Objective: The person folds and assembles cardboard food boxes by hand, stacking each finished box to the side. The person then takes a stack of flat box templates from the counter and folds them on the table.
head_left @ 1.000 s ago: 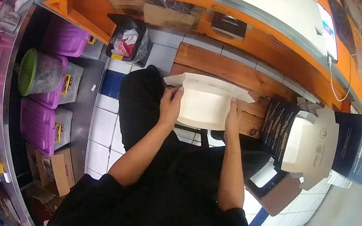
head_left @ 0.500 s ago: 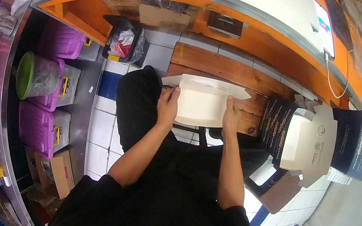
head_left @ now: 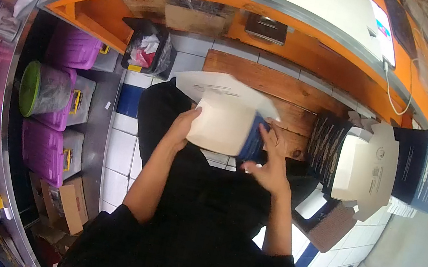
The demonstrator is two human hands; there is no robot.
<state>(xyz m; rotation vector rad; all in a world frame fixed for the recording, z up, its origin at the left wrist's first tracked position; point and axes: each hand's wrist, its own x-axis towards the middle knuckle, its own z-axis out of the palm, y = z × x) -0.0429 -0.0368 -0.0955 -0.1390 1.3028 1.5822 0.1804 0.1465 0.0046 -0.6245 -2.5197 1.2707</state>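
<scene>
A paperboard food box [head_left: 220, 125], cream inside and dark blue outside, is tilted in front of me with its lid flap raised at the far side. My left hand [head_left: 181, 126] grips the left wall, thumb over the rim. At the opposite end, my right hand [head_left: 272, 164] has its fingers against the blue side panel and its thumb spread away from them. Its far fingers are partly hidden. To the right, more boxes of this kind [head_left: 353, 170] are nested together, with their blue printed sides and one cream flap showing.
A wooden bench [head_left: 274, 87] lies beyond the box, under an orange counter [head_left: 319, 57]. A black bin [head_left: 150, 56] with trash stands at the left. Purple-lidded tubs [head_left: 44, 152] and a green-rimmed bucket [head_left: 49, 92] fill the left shelf. A brown padded seat [head_left: 332, 227] is at right.
The box has turned and tilted left, so its blue right side now shows. My right hand has released its rim grip and spread its fingers along that side. The left hand still holds on.
</scene>
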